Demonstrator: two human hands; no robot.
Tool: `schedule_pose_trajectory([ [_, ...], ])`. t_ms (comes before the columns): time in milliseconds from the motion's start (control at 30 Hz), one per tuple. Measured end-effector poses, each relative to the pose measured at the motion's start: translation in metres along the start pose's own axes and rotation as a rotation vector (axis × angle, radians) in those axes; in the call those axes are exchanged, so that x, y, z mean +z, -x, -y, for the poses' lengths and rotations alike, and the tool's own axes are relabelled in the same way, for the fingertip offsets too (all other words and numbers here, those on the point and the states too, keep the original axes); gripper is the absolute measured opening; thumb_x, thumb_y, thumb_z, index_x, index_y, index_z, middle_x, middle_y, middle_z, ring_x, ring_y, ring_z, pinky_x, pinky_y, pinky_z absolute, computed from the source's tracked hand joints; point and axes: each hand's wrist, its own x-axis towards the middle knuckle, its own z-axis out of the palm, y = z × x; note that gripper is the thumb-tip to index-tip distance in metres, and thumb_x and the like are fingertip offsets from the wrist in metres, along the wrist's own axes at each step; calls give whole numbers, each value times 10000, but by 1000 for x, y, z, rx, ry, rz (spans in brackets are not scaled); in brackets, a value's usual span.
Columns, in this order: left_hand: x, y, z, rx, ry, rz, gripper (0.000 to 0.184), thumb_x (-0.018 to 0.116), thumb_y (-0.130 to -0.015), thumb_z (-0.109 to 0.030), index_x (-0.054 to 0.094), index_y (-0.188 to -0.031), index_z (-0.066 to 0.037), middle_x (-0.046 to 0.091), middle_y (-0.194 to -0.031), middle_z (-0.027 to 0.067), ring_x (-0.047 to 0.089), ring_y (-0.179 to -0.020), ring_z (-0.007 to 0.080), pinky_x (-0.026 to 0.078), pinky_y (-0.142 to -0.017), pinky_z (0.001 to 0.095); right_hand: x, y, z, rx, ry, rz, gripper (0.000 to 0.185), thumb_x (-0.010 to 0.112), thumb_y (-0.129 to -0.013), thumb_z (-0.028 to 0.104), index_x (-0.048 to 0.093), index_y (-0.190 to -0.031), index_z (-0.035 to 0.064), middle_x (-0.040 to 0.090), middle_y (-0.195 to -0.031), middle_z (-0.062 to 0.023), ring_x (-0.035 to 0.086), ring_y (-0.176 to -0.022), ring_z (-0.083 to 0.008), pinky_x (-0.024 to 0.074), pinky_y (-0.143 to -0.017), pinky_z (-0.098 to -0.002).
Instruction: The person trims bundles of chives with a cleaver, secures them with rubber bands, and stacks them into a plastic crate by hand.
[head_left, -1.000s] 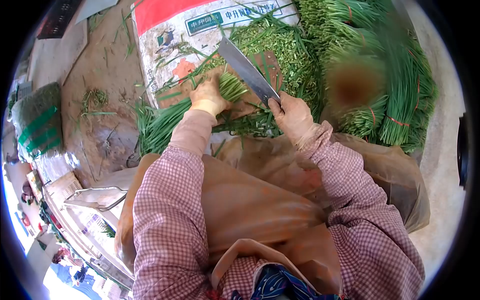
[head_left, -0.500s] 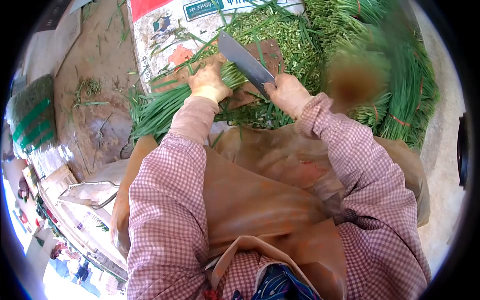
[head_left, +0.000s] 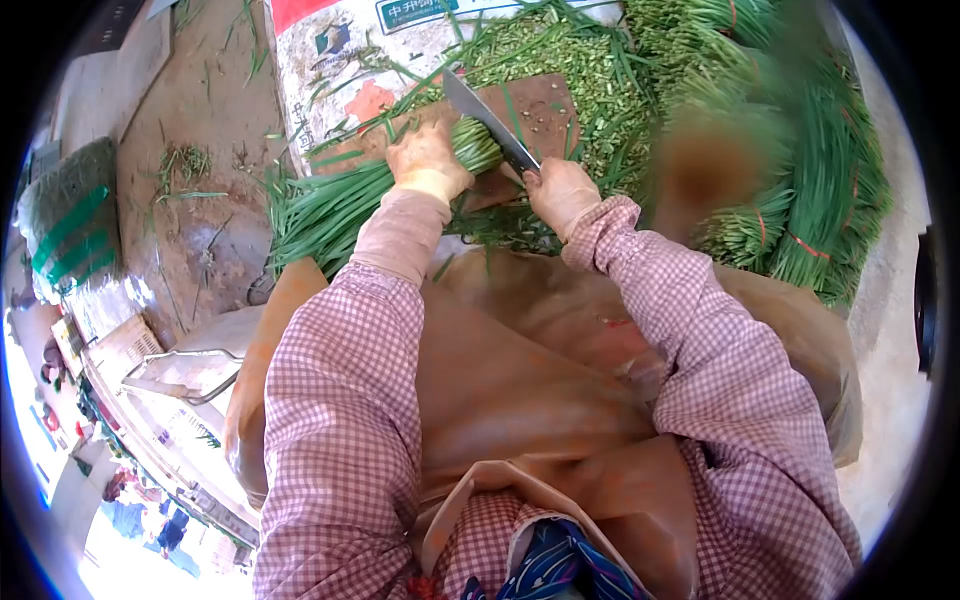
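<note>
My left hand (head_left: 428, 160) is wrapped round a bunch of long green chives (head_left: 335, 212), whose leaves trail off to the left. The bunch's stem ends (head_left: 476, 146) stick out on the right of my fist. My right hand (head_left: 562, 195) grips the handle of a cleaver (head_left: 488, 120). The blade slants up and left, right beside the stem ends; whether it touches them I cannot tell. Beneath lies a brown chopping board (head_left: 550, 100), partly covered by the bunch and loose leaves.
Short cut stem pieces (head_left: 590, 75) lie heaped beyond the board, over a printed white sack (head_left: 340, 80). At the right are stacked banded bunches (head_left: 820, 215); a brown blur hides part of them. A green-striped bundle (head_left: 75, 220) stands at left. People are in the far lower left.
My right hand has moved slightly left, and the cleaver's blade has turned more edge-on, close to the stem ends. These ends now show more fully. My left hand keeps its grip.
</note>
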Motion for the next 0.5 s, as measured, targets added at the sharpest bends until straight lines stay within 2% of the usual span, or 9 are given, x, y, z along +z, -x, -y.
schedule_pose_trajectory([
  [100,7,1,2,26,-10,-76,722,821,-579,-284,559,-1239,-151,625,-1195,88,564,-1160,270,439,-952,433,6,-19,15,-3,-45,-48,314,515,-910,256,685,-978,1,670,-971,-236,647,-939,-384,511,-839,-464],
  [167,8,4,4,27,-42,-102,777,820,-583,-281,518,-1288,-160,607,-1221,90,545,-1180,271,431,-964,443,9,-42,32,-98,-2,-103,281,518,-894,218,687,-983,12,673,-971,-224,648,-934,-386,513,-838,-466],
  [233,10,10,1,-7,-12,-98,805,820,-586,-309,499,-1308,-153,576,-1237,64,525,-1189,256,416,-981,413,11,-43,27,-119,-23,-134,272,506,-883,198,692,-977,22,677,-980,-214,649,-947,-382,512,-841,-475],
  [267,15,12,6,15,-13,-136,977,844,-569,-337,378,-1410,-167,563,-1263,77,505,-1217,269,396,-1009,415,13,-45,23,-147,-50,-174,292,511,-899,252,684,-945,21,675,-945,-213,649,-910,-389,512,-813,-480],
  [300,12,19,6,25,-22,-159,977,844,-569,-337,378,-1410,-167,563,-1263,77,505,-1217,269,396,-1009,415,15,-45,20,-172,-80,-211,329,515,-916,307,676,-914,21,674,-910,-213,648,-874,-396,513,-785,-485],
  [367,6,29,11,-116,-124,-135,1161,867,-549,-385,219,-1490,-181,541,-1307,102,470,-1266,283,366,-1046,417,16,-36,11,-130,-96,-153,341,514,-920,342,649,-1015,43,665,-950,-219,638,-910,-396,501,-817,-489],
  [400,2,30,17,-124,-77,-37,1247,881,-555,-425,123,-1511,-171,543,-1324,150,500,-1250,323,387,-1043,456,19,-25,1,-74,-144,-174,351,492,-920,332,656,-1020,38,666,-967,-224,638,-930,-399,500,-832,-490],
  [433,0,33,22,-121,-72,-51,1247,881,-555,-425,123,-1511,-171,543,-1324,150,500,-1250,323,387,-1043,456,20,-17,-12,-25,-186,-199,363,469,-921,322,662,-1025,33,667,-984,-230,637,-950,-403,498,-847,-490],
  [500,-6,39,38,-177,57,106,1266,892,-513,-426,152,-1511,-181,517,-1348,124,456,-1291,304,323,-1095,427,12,-10,-35,125,-178,-241,374,494,-908,355,645,-1068,53,663,-1007,-228,633,-964,-405,491,-846,-497],
])
